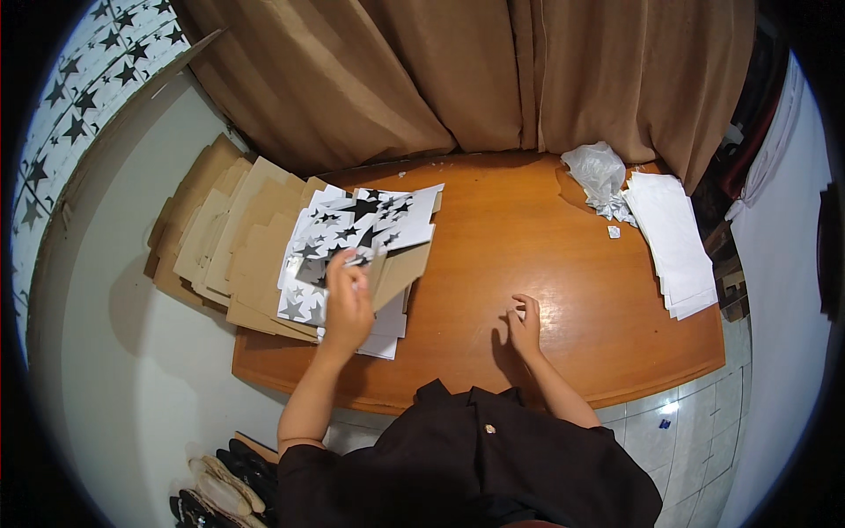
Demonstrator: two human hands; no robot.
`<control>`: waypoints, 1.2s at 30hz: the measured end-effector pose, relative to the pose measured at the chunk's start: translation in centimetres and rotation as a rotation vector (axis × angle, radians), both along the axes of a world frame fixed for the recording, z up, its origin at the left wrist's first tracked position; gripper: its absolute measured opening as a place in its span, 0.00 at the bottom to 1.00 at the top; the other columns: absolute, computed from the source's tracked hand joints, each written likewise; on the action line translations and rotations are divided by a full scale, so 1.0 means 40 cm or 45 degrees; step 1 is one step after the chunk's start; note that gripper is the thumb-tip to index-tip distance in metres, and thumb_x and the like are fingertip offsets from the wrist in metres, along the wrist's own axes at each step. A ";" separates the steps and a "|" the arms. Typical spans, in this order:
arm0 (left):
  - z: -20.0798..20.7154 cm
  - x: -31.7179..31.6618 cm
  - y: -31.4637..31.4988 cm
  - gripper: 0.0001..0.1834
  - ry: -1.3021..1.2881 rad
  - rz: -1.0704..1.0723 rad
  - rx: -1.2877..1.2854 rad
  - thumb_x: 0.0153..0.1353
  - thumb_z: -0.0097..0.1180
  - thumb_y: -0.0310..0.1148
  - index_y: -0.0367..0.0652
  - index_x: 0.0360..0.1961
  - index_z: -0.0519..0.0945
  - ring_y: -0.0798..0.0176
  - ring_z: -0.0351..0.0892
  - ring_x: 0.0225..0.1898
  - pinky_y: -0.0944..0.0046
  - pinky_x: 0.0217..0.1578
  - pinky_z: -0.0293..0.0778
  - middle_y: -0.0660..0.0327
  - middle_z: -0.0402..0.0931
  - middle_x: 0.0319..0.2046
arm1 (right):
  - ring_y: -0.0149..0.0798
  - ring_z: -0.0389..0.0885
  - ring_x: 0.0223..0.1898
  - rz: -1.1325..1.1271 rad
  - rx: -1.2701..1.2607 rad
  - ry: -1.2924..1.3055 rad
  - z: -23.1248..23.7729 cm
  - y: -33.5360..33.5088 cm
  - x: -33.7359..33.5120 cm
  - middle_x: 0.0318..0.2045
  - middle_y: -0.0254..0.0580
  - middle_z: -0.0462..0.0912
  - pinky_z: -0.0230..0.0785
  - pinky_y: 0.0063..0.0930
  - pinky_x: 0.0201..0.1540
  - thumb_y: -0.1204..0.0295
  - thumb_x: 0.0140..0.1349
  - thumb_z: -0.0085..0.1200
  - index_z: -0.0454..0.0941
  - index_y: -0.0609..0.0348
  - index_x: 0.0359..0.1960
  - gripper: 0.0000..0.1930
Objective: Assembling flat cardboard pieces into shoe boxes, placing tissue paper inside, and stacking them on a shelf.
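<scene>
My left hand (350, 308) is closed at the edge of a tilted cardboard piece (403, 271), over the pile at the left of the table. The piece has a plain brown side and appears partly faced with white paper. Around and beneath it lie sheets of white star-patterned paper (339, 231) with black and grey stars. My right hand (525, 327) hovers over the table's middle, fingers curled together; anything inside them is too small to make out.
Stacked brown cardboard pieces (251, 229) lean toward the left wall. On the wooden table (493, 238), a clear plastic bag (595, 174), a small white scrap (613, 232) and a stack of white paper (673, 242) sit at the right. Shoes (224, 484) lie on the floor, lower left.
</scene>
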State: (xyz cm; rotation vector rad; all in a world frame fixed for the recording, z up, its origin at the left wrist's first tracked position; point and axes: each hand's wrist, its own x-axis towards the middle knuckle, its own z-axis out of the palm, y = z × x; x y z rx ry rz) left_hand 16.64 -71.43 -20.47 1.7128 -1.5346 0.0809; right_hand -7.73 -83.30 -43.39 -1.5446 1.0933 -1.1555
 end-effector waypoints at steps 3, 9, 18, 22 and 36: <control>0.079 0.043 0.021 0.08 -0.099 0.152 -0.125 0.65 0.35 0.28 0.35 0.34 0.65 0.49 0.68 0.50 0.55 0.48 0.65 0.43 0.60 0.54 | 0.38 0.72 0.40 0.162 0.112 -0.081 0.024 -0.007 0.046 0.44 0.49 0.65 0.74 0.29 0.41 0.77 0.58 0.49 0.70 0.63 0.45 0.13; 0.188 0.039 0.042 0.09 -0.007 0.167 -0.444 0.66 0.33 0.32 0.38 0.32 0.64 0.59 0.61 0.54 0.59 0.56 0.54 0.47 0.59 0.58 | 0.37 0.73 0.43 0.439 0.571 -0.295 0.018 -0.045 0.119 0.50 0.50 0.64 0.71 0.30 0.43 0.64 0.61 0.51 0.63 0.57 0.54 0.21; 0.167 0.001 0.012 0.13 0.249 0.130 -0.822 0.67 0.32 0.34 0.36 0.42 0.65 0.64 0.63 0.55 0.63 0.52 0.65 0.56 0.54 0.62 | 0.46 0.51 0.66 1.114 1.338 -1.395 0.023 0.010 0.108 0.65 0.42 0.56 0.39 0.51 0.64 0.30 0.54 0.31 0.48 0.43 0.67 0.44; 0.140 -0.033 -0.011 0.16 0.441 0.078 -0.969 0.67 0.32 0.35 0.33 0.48 0.64 0.61 0.67 0.53 0.61 0.49 0.71 0.58 0.53 0.63 | 0.49 0.49 0.67 0.699 1.590 -1.285 0.034 0.026 0.107 0.66 0.44 0.53 0.36 0.51 0.65 0.31 0.55 0.28 0.48 0.46 0.67 0.44; -0.128 -0.087 0.038 0.19 1.558 -0.165 -0.821 0.68 0.29 0.39 0.37 0.48 0.67 0.56 0.70 0.52 0.58 0.53 0.69 0.55 0.57 0.60 | 0.34 0.70 0.19 -0.013 1.418 -1.350 -0.081 -0.118 -0.088 0.18 0.35 0.70 0.70 0.32 0.26 0.51 0.63 0.40 0.72 0.58 0.32 0.21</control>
